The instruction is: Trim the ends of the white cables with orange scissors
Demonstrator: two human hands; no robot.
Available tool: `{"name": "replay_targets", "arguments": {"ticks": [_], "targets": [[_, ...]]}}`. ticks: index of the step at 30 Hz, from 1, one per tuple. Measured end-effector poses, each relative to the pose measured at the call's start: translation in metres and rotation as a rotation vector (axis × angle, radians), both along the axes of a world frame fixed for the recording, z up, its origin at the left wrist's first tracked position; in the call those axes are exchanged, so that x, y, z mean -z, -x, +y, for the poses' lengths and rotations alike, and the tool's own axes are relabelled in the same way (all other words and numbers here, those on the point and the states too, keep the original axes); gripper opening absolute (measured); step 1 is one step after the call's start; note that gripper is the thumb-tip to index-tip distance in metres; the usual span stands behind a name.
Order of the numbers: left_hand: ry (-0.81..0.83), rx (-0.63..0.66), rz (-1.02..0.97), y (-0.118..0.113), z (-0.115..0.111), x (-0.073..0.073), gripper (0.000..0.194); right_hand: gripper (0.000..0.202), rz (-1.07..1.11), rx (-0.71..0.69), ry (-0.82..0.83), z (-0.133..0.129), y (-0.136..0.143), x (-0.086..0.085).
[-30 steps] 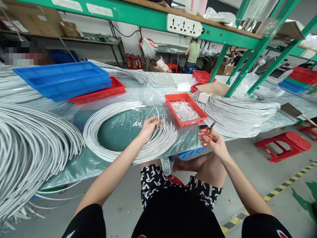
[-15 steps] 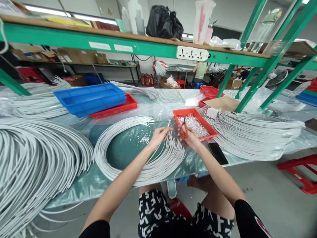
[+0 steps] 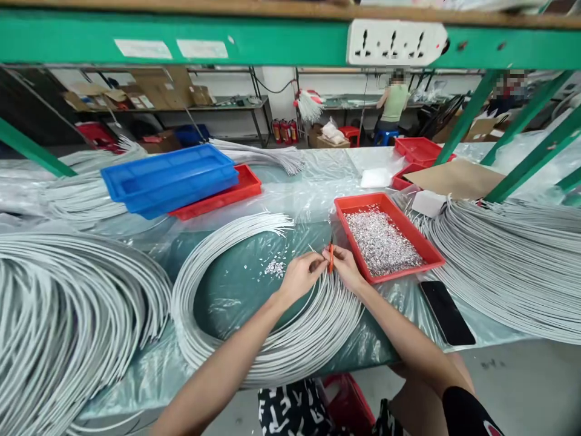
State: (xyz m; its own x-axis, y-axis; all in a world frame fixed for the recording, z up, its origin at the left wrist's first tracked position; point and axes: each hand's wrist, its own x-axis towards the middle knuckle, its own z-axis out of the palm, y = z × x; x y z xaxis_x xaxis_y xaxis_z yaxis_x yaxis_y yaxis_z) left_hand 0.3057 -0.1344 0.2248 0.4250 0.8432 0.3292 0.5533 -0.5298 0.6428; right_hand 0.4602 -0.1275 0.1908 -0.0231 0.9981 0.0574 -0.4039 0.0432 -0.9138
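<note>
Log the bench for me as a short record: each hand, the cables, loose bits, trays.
left hand: pinching a cable end
right hand: holding orange scissors, close beside the left
middle coil: pale cables, below both hands
other cables: left bundle, right bundle
loose bits: small pale pieces inside the coil's curve
trays: red tray of small pieces; blue tray further back
phone: right of the coil, screen dark

Green overhead beam (image 3: pixel 281 39), pale wall (image 3: pixel 278 85), grey floor (image 3: pixel 508 381), fire extinguishers (image 3: pixel 284 131), blue stool (image 3: pixel 385 137).

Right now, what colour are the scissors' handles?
The scissors' handles are orange, seen best in the head view.
</note>
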Motion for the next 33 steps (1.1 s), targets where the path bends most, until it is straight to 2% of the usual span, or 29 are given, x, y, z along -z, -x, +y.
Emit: {"name": "replay_targets", "arguments": {"ticks": [2,5,7,14,17,19,23,25,27,29,31,33], "targets": [[-0.009,0.003,-0.010,-0.003,-0.001,0.003,0.022,0.035,-0.010,-0.021,0.013,-0.001,-0.004,0.003],[-0.033,-0.107,-0.099,-0.007,-0.004,0.005,0.018,0.036,-0.076,0.008,-0.021,-0.001,-0.007,0.006],[-0.066,-0.171,-0.142,-0.008,-0.005,0.003,0.022,0.034,-0.158,0.030,-0.091,-0.001,-0.008,0.008],[0.007,-0.113,-0.169,-0.012,-0.006,-0.008,0.014,0.010,-0.475,0.040,-0.276,-0.010,-0.012,0.004],[-0.006,-0.193,-0.209,-0.014,-0.005,-0.004,0.013,0.012,-0.648,0.119,-0.336,-0.014,-0.011,0.000],[-0.025,-0.264,-0.260,-0.015,-0.004,0.000,0.021,0.020,-0.717,0.154,-0.399,-0.017,-0.009,-0.002],[0.098,-0.398,-0.546,-0.013,0.007,0.001,0.022,0.042,-0.777,0.178,-0.588,-0.023,-0.005,-0.001],[0.173,-0.463,-0.751,-0.008,0.016,-0.001,0.025,0.041,-0.787,0.230,-0.675,-0.025,-0.004,-0.001],[0.163,-0.521,-0.883,0.001,0.026,-0.005,0.028,0.033,-0.818,0.286,-0.703,-0.025,-0.006,-0.001],[0.069,-0.554,-0.858,0.013,0.035,-0.008,0.026,0.025,-0.931,0.290,-0.651,-0.024,-0.007,-0.002],[0.012,-0.551,-0.683,0.023,0.040,-0.010,0.022,0.023,-1.118,0.234,-0.558,-0.023,-0.005,-0.005],[0.030,-0.527,-0.465,0.028,0.041,-0.009,0.018,0.025,-1.313,0.161,-0.458,-0.021,0.001,-0.010]]}}
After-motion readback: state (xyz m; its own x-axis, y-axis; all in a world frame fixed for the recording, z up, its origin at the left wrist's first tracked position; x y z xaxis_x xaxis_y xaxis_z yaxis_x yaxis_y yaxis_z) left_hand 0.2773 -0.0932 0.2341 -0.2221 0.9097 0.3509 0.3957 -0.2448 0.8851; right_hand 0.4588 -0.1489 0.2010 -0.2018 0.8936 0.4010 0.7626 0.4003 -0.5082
